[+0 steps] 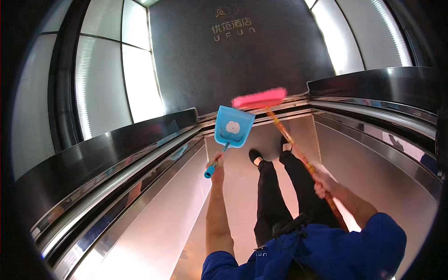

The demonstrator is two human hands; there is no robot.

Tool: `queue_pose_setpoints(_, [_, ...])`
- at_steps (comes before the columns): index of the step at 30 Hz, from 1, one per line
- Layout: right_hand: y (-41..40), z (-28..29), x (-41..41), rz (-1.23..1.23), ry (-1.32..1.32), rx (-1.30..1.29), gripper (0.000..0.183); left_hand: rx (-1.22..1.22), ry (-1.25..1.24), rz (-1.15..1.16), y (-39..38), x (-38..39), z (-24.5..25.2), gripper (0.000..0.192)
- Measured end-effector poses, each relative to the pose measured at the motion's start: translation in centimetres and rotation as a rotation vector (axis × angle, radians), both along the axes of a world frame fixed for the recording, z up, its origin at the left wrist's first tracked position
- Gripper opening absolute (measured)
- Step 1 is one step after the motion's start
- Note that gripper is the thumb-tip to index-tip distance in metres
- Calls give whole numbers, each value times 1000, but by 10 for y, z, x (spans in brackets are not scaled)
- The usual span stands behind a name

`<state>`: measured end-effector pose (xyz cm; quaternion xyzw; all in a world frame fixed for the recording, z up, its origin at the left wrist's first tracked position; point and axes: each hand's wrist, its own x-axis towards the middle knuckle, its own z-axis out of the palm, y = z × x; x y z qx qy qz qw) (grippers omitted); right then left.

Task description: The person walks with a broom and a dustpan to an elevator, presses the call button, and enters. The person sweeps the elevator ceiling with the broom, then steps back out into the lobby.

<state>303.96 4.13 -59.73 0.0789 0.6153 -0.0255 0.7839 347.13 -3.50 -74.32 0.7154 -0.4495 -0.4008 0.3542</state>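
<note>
My left hand [216,166] grips the short handle of a blue plastic dustpan [233,122], whose scoop points away from me and bears a white patch. In my right hand [323,183] is a broom's long orange-and-yellow patterned handle [291,140], running from beside my hip up and to the left. At its far end sits the pink broom head [260,98], blurred, just beyond the dustpan's front edge and in front of the dark wall. Whether the broom head touches anything I cannot tell.
Metal handrails [381,113] run along the panelled side walls of this small, elevator-like space. A dark end wall [238,63] bearing writing stands ahead, above a metal sill [294,105]. My black shoes [256,156] are on the smooth floor [232,196]. Bright lit panels [140,80] flank both sides.
</note>
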Motion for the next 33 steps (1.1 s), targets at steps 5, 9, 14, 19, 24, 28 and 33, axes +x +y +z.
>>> queue_pose_setpoints(5, [0,63,38,-307,-586,10,54,-33,57,33,10,3,23,10])
queue_pose_setpoints(9, [-43,97,56,-104,-175,-189,46,-5,200,197,23,44,45,12])
queue_pose_setpoints(14, [-105,1,-12,-85,195,-658,31,21,187,213,6,58,32,10])
queue_pose_setpoints(19, [-221,-61,-38,-225,284,-790,31,-8,118,38,-24,59,1,7])
queue_pose_setpoints(24, [-162,-94,20,-224,397,-553,26,-51,202,57,-44,60,-3,8])
queue_pose_setpoints(28, [-35,-31,102,-147,42,-264,35,-52,57,1,-54,65,-3,8])
queue_pose_setpoints(33, [12,42,115,-399,-590,-8,50,14,12,-7,-51,54,9,14])
